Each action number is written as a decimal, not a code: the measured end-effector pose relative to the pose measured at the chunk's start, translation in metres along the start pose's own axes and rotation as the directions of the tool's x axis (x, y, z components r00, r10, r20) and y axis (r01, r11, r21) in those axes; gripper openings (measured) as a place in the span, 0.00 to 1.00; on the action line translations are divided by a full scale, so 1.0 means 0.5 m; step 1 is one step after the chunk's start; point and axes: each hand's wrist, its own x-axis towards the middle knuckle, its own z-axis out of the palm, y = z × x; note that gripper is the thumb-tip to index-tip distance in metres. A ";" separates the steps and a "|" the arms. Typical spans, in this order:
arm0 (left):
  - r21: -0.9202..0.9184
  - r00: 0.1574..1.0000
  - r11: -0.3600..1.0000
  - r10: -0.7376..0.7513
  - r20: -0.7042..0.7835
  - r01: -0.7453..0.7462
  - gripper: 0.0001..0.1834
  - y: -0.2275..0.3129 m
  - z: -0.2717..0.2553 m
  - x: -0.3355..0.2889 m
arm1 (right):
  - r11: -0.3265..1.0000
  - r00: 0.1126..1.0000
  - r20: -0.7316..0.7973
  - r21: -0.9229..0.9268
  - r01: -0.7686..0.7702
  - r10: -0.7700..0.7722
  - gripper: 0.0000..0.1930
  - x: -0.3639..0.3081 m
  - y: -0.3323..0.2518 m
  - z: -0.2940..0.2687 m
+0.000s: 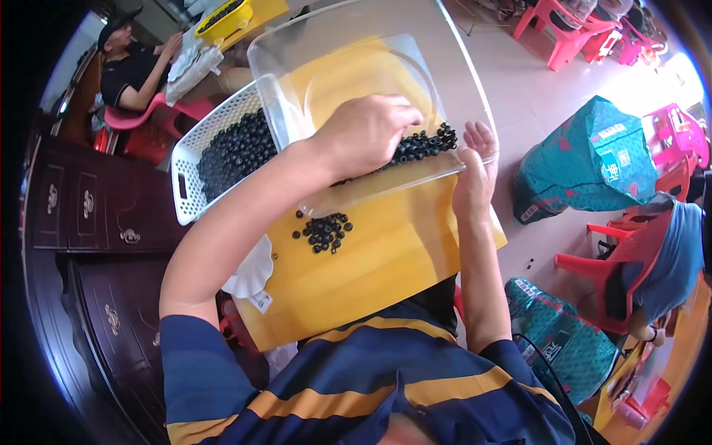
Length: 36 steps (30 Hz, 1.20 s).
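A large clear plastic bin (378, 194) sits over the yellow table, with small black ring-like pieces (424, 146) gathered along its near side and right corner. My left hand (363, 133) reaches into the bin over these pieces, its fingers curled; what they hold, if anything, is hidden. At the near right corner, my right hand (476, 174) grips the bin's rim, thumb on the edge and fingers beyond it. Left of the bin stands a white perforated basket (180, 194) holding a great many black pieces. A loose heap of black pieces (325, 233) lies on the table in front of the bin.
The yellow table (356, 278) has a white cloth-like item (254, 271) at its left edge. Dark drawers (89, 204) stand left. Teal bags (586, 159) and red chairs (623, 271) are on the right. Another person (130, 74) sits far left, near a yellow basket (222, 22).
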 end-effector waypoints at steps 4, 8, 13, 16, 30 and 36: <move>0.086 0.991 0.996 0.013 0.132 -0.024 0.15 -0.061 0.113 0.102 | 0.999 0.999 0.005 0.006 0.052 -0.052 0.35 -0.003 0.017 -0.010; 0.099 0.934 0.995 -0.033 0.356 -0.003 0.16 -0.084 0.165 0.161 | 0.997 0.997 0.011 -0.009 0.081 -0.081 0.35 -0.010 0.023 -0.014; 0.101 0.891 0.993 0.011 0.454 -0.064 0.16 -0.095 0.190 0.177 | 0.995 0.995 0.016 0.037 0.095 -0.095 0.34 -0.009 0.019 -0.011; 0.057 0.858 0.987 0.099 0.504 -0.148 0.16 -0.114 0.192 0.180 | 0.995 0.995 0.019 0.016 0.098 -0.099 0.34 -0.002 0.033 -0.027; 0.074 0.721 0.967 0.131 0.681 -0.246 0.23 -0.152 0.138 0.146 | 1.000 0.999 -0.030 0.002 0.023 -0.023 0.33 -0.007 0.014 -0.015; 0.114 0.654 0.931 0.153 0.740 -0.347 0.27 -0.155 0.105 0.118 | 1.000 0.999 -0.027 0.004 0.024 -0.024 0.33 -0.005 0.019 -0.017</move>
